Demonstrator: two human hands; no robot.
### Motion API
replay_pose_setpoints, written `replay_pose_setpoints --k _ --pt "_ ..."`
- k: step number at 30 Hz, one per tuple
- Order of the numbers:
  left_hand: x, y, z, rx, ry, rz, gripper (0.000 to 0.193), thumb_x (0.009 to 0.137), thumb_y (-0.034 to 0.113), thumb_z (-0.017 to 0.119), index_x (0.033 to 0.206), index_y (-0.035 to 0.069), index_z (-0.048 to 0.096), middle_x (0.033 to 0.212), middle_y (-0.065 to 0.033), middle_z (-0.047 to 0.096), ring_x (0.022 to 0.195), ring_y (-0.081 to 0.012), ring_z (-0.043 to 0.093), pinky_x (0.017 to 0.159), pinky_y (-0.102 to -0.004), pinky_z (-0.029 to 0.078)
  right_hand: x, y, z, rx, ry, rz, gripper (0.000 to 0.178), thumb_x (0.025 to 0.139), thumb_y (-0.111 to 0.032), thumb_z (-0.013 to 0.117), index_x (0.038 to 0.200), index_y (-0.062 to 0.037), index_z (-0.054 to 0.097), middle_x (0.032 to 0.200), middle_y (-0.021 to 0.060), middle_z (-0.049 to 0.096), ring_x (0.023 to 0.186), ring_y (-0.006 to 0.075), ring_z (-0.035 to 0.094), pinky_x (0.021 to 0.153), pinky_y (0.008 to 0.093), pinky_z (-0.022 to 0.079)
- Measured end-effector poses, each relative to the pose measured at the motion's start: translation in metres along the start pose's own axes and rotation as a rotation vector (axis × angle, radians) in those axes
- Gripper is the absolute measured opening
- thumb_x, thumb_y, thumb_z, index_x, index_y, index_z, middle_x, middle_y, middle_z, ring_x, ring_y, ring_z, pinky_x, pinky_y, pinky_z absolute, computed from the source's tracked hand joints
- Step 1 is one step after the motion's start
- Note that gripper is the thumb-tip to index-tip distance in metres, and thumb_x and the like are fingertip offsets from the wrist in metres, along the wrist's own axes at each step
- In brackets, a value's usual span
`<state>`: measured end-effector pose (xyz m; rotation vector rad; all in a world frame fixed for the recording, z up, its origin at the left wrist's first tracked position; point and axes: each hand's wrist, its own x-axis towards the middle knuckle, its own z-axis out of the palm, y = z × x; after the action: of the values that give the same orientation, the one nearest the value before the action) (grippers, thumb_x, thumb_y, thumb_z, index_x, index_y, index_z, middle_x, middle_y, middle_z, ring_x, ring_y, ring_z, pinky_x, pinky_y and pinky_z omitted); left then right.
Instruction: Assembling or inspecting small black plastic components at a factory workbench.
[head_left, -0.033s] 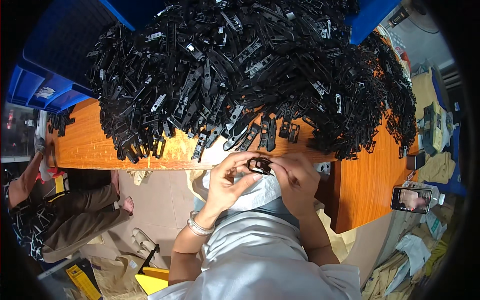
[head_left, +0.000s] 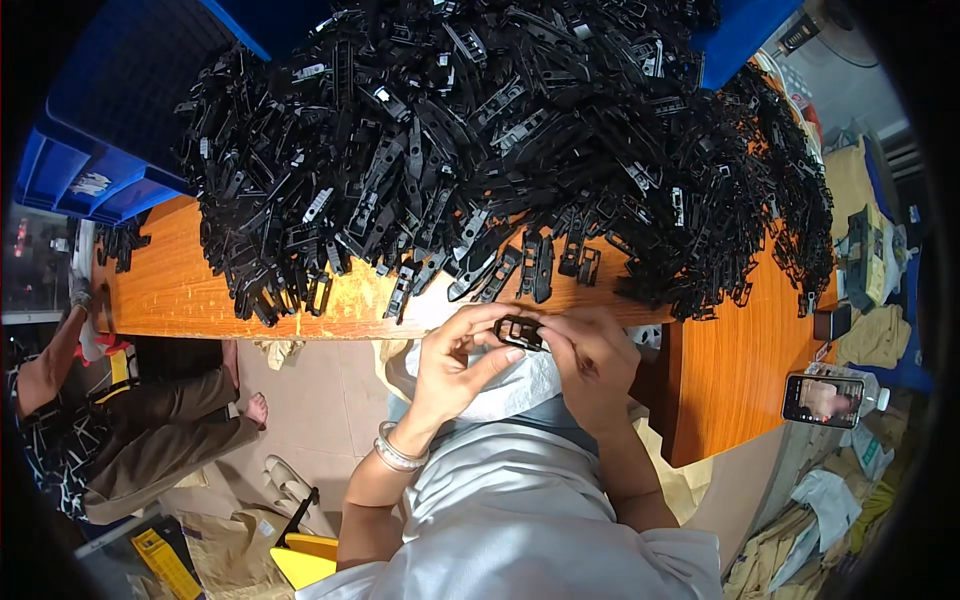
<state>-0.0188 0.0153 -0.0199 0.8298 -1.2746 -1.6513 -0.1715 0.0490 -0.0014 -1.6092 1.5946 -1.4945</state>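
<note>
A small black plastic part (head_left: 520, 332), oblong with square openings, is held between my two hands just off the table's front edge. My left hand (head_left: 458, 362) grips its left end between thumb and fingers. On its right end the thumb and fingertips of my right hand (head_left: 596, 362) are closed. Beyond my hands a large heap of similar black plastic parts (head_left: 430, 150) covers much of the wooden table (head_left: 240, 290). A few loose ones, such as one black part (head_left: 536, 268), lie at the heap's near edge.
Blue plastic crates (head_left: 100, 180) stand at the far left, and a blue panel (head_left: 745, 40) rises at the far right. A phone (head_left: 823, 399) leans by a bottle at right. Another person's legs (head_left: 170, 420) show at left. Bags (head_left: 800, 540) lie at lower right.
</note>
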Motion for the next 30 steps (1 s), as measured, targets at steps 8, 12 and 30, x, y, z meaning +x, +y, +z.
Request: replay_pose_setpoints --k 8,12,30 --pt "0.001 0.004 0.008 -0.207 0.019 -0.075 0.037 0.075 -0.005 0.064 0.110 -0.003 0.053 0.101 -0.0086 0.059 0.088 -0.0135 0.058 0.076 -0.0260 0.048 -0.008 0.000 -0.007 -0.114 -0.012 -0.142 0.020 0.072 0.003 0.063 0.092 -0.0024 0.062 0.076 0.0074 0.053 0.062 0.0139 0.051 0.052 0.0227 0.039" --pt "0.010 0.011 0.020 0.603 -0.119 0.315 0.037 0.070 0.000 0.067 0.106 -0.001 0.057 0.089 -0.0109 0.059 0.076 -0.0204 0.057 0.069 -0.0303 0.047 -0.015 -0.003 -0.012 0.046 -0.153 0.142 0.014 0.076 0.001 0.060 0.090 -0.0003 0.060 0.075 0.0050 0.049 0.065 0.0108 0.050 0.052 0.0219 0.038" --pt "0.067 -0.012 0.054 1.174 0.174 0.430 0.010 0.075 0.007 0.059 0.075 -0.001 0.054 0.079 -0.0140 0.049 0.070 -0.0280 0.052 0.050 -0.0359 0.044 -0.021 0.030 -0.033 0.309 0.266 0.431 0.012 0.078 0.000 0.059 0.089 0.0051 0.057 0.077 0.0093 0.060 0.058 0.0094 0.054 0.053 0.0194 0.042"
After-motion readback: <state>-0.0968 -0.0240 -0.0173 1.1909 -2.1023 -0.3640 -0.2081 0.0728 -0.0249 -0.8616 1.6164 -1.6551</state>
